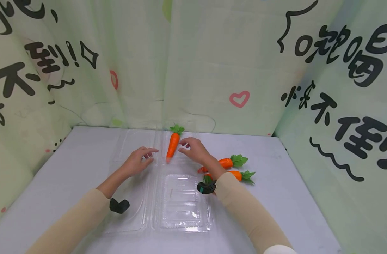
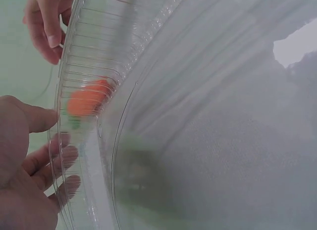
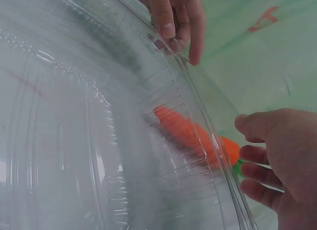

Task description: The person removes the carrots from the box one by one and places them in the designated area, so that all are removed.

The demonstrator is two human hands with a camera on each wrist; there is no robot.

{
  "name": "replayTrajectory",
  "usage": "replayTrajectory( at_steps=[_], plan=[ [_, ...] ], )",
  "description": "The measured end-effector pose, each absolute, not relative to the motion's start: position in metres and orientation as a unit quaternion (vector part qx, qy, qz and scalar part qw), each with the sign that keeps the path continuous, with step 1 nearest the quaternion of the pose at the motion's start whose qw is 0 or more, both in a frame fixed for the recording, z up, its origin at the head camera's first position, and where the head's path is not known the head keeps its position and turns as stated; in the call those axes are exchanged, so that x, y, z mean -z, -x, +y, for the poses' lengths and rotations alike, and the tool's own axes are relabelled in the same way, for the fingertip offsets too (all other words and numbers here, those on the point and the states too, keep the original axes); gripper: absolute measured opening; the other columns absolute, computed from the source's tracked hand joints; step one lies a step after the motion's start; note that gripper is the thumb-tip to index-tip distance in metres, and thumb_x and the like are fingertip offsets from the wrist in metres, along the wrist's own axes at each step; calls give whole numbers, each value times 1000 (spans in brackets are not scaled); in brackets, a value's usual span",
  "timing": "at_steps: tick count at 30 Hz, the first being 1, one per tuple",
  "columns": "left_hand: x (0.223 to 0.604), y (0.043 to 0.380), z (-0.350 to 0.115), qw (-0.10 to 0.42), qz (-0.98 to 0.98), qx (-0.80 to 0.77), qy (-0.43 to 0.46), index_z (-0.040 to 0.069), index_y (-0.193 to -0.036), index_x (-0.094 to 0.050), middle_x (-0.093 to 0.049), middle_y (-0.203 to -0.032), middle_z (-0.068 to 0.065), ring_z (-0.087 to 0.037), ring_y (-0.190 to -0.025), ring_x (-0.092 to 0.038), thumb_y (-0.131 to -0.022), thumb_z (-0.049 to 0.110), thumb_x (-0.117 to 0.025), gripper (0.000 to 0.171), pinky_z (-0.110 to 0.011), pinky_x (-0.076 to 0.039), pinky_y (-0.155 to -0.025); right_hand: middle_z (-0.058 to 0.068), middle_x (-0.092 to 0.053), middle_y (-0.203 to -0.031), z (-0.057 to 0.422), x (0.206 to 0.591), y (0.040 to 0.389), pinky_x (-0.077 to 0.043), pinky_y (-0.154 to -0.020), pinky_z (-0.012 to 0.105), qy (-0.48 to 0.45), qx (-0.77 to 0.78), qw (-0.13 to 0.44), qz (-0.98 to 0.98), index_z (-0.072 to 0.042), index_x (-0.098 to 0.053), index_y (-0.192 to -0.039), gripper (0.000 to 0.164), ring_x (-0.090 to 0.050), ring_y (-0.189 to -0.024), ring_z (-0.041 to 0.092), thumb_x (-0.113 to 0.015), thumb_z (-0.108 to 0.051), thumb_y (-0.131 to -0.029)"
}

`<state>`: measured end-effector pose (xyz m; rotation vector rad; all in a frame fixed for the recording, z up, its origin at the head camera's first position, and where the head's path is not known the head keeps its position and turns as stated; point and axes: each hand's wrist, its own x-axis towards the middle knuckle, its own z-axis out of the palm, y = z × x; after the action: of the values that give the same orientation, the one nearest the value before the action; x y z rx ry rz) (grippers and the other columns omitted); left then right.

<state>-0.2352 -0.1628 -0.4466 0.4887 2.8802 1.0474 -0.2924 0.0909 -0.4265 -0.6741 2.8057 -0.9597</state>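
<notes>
A clear plastic clamshell container lies open, with its ribbed base on the right and its lid on the left. An orange carrot with green leaves lies at the base's far end, its tip seen through the plastic. My right hand is just right of this carrot, fingers loosely bent, with nothing seen in them. My left hand is left of it by the far rim, thumb and fingers apart. In the left wrist view some left fingertips show through the rim; whether they touch it is unclear.
Two more carrots, an upper one and a lower one, lie right of the base, partly behind my right forearm. Green leaves show beside my right wrist. Printed curtains stand round the white table.
</notes>
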Motion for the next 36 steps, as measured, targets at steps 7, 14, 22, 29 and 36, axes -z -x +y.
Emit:
replayTrajectory(
  at_steps=[7,14,22,29,36],
  plan=[
    [449,234,-163,23,925,-346,-155,10,-132,-58,-63,-106,-13,-24,-95,-57,-96,11,-57,37,-40,-55,-83,10,-65,-117,83,432,293,-51,-92,36,217,312,58,923,-5,-63,-123,34,-58,-105,26,-65,-19,-92],
    [451,236,-163,23,924,-348,-158,10,-133,-58,-63,-107,-13,-23,-94,-57,-95,10,-58,37,-38,-55,-83,9,-65,-114,78,436,296,-51,-92,34,210,306,65,926,-5,-63,-122,33,-57,-102,23,-65,-20,-93],
    [452,238,-164,8,922,-348,-170,10,-131,-59,-62,-105,-12,-22,-93,-58,-95,8,-58,36,-38,-55,-82,10,-66,-115,73,439,300,-51,-92,34,204,302,69,929,-4,-64,-122,34,-58,-102,24,-64,-21,-93],
    [451,239,-164,10,923,-345,-170,11,-132,-59,-62,-106,-11,-22,-93,-57,-95,7,-58,37,-37,-55,-82,9,-65,-117,70,441,305,-51,-92,33,195,305,80,929,-7,-63,-124,35,-58,-104,23,-64,-24,-93],
    [451,239,-164,19,923,-346,-168,13,-133,-59,-61,-104,-10,-22,-93,-57,-95,8,-57,38,-37,-55,-82,8,-64,-118,68,441,306,-52,-92,33,192,304,85,929,-7,-63,-125,35,-57,-104,23,-64,-23,-93]
  ],
)
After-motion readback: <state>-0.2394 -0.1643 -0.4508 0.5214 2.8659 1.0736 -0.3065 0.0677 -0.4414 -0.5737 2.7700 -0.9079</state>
